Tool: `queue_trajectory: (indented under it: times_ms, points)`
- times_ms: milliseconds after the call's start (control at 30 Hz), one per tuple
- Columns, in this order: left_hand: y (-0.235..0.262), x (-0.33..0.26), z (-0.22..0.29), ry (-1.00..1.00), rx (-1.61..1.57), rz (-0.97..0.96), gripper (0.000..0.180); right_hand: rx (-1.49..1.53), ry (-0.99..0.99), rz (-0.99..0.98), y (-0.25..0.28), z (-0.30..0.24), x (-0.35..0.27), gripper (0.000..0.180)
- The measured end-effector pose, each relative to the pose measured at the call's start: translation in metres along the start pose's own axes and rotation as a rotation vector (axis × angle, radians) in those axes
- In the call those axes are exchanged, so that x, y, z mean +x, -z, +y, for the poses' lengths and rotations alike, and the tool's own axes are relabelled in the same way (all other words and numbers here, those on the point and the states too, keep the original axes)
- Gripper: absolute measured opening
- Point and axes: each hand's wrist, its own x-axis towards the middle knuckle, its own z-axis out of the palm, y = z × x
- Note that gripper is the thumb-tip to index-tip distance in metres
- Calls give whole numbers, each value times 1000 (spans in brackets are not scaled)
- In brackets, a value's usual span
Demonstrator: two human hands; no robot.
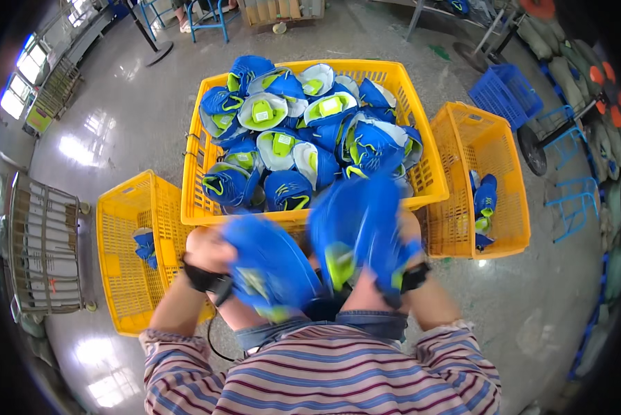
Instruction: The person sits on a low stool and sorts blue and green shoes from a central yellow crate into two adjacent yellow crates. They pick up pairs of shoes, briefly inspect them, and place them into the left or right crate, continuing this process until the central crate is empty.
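My left hand (pixel 210 250), with a dark band at the wrist, is closed on a blue shoe upper (pixel 272 266) with lime-green trim, held over my lap. My right hand (pixel 410 238), also banded, is smeared by motion. It grips blue shoe uppers (pixel 359 214) with lime-green parts; they look like two together, but the blur hides exactly how they lie. Just beyond stands a big yellow plastic crate (pixel 422 131), heaped with blue uppers (pixel 282 149) that have pale linings and lime-green tongues.
On my left a yellow crate (pixel 125 200) holds a few blue pieces. Another yellow crate (pixel 491 142) on my right has several uppers inside. Behind it sits a blue basket (pixel 505 97). A wheeled metal rack (pixel 44 242), blue stools (pixel 574 207) and an orange-bladed fan (pixel 606 93) stand farther out.
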Motion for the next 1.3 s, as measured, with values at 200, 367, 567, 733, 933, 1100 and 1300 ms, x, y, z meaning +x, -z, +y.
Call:
queue_trajectory:
  times_ms: [200, 367, 567, 733, 933, 1100, 1300]
  points:
    - [188, -180, 83, -515, -50, 1131, 38, 252, 394, 509, 196, -155, -16, 43]
    - [244, -160, 87, -458, 655, 1765, 47, -2044, 665, 1054, 230, -202, -1, 51]
    - [56, 122, 66, -424, 1636, 249, 33, -1981, 465, -188, 57, -130, 143, 84]
    - [20, 259, -28, 32, 1573, 80, 64, -1259, -178, 49, 76, -60, 222, 76]
    - [19, 286, -75, -246, 1918, 264, 85, -911, -223, 47, 82, -80, 179, 51]
    - [-14, 303, -72, -570, 1636, 87, 81, -1400, 377, 61, 75, -112, 151, 19]
    - [-26, 327, -24, -214, 973, 279, 24, -1137, 386, 185, 47, -137, 162, 23]
